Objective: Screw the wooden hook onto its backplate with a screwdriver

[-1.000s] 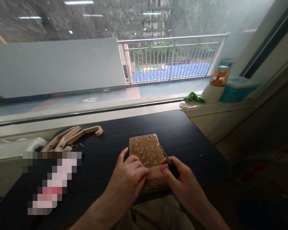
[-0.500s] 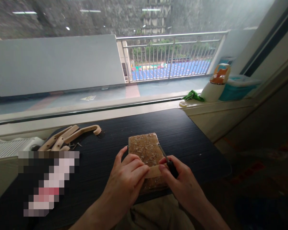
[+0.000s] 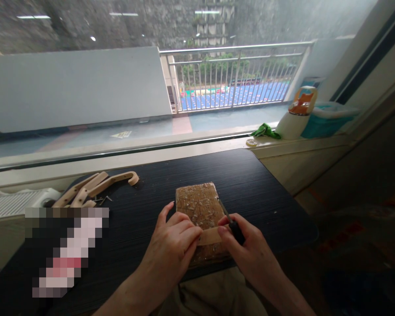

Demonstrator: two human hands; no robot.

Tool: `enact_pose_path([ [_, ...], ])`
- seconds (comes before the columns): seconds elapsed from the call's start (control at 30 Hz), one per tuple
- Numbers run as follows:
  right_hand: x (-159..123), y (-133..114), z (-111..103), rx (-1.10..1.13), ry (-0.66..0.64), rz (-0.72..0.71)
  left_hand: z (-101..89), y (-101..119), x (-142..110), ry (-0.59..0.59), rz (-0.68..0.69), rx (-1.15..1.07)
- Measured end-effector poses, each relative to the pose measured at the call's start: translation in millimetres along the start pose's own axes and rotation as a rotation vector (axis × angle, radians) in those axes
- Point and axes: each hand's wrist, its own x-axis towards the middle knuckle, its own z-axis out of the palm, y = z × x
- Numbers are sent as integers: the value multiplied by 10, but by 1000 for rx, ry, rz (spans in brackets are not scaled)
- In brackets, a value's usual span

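A scarred, pitted brown board (image 3: pixel 199 204) lies at the table's near edge. Across its lower part rests a flat pale wooden strip (image 3: pixel 210 236). My left hand (image 3: pixel 176 239) pinches the strip's left end, its little finger raised beside the board. In my right hand (image 3: pixel 246 241) is a black-handled tool (image 3: pixel 236 230) with a thin metal shaft, like a screwdriver or an awl; its tip points away from me over the board's right edge. The right thumb and fingertips are at the strip's right end, which they partly hide.
Several curved wooden pieces (image 3: pixel 88 188) with holes lie on the dark table (image 3: pixel 145 188) at the left, near small metal pins or keys (image 3: pixel 105 200). A blurred-out object (image 3: pixel 70 250) is below them. On the windowsill are a green cloth (image 3: pixel 266 131), a white-and-orange bottle (image 3: pixel 296 118) and a teal box (image 3: pixel 329 120).
My left fingertips have shifted slightly left along the wooden strip, baring a little more of it. The right hand and its tool have hardly moved. The view shifted slightly at first.
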Motion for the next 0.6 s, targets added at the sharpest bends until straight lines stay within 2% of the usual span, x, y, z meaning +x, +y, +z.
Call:
enact_pose_path([
  [0.6, 15, -11, -4, -23, 3, -9, 4, 7, -28, 24, -5, -24],
])
